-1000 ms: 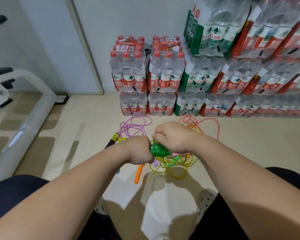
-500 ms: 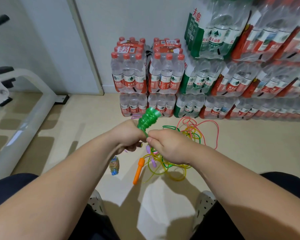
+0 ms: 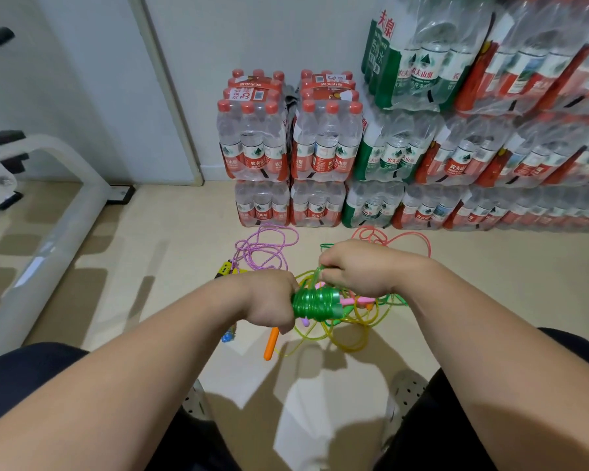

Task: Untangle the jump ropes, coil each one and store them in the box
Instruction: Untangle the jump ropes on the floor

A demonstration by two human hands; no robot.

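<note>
Left grip (image 3: 269, 300): curled into a tight fist round one end of the green coil, back of the hand up.
Right grip (image 3: 357, 270): fingers bent, pinching the loose green strand just above the coil; fingertips turned down and partly hidden.
Green coil (image 3: 315, 302): green rope wound in close turns into a short barrel, lying sideways, held above the floor between the two grips; core inside not visible.
Loose green strand (image 3: 317, 270): rises from the coil to the right grip.
Tangle (image 3: 349, 317): yellow-green loops heaped on the floor under and right of the coil, a pink handle (image 3: 354, 301) lying among them.
Orange handle (image 3: 271, 343): on the floor just below the left grip, upper end hidden behind it.
Purple rope (image 3: 269, 248): loose loops on the floor beyond the left grip, near the bottle packs.
Red rope (image 3: 368, 232): loops on the floor beyond the right grip, partly hidden by it.
Yellow-and-black handle (image 3: 225, 268): on the floor beside the purple rope.
Blue handle (image 3: 228, 335): peeks out beneath the left wrist.
Bottle packs (image 3: 286, 147): shrink-wrapped, stacked against the wall.
White frame (image 3: 48, 239): slants across the floor (image 3: 150, 266) at left.
Shoes (image 3: 402, 396): pale, perforated, at the bottom.
</note>
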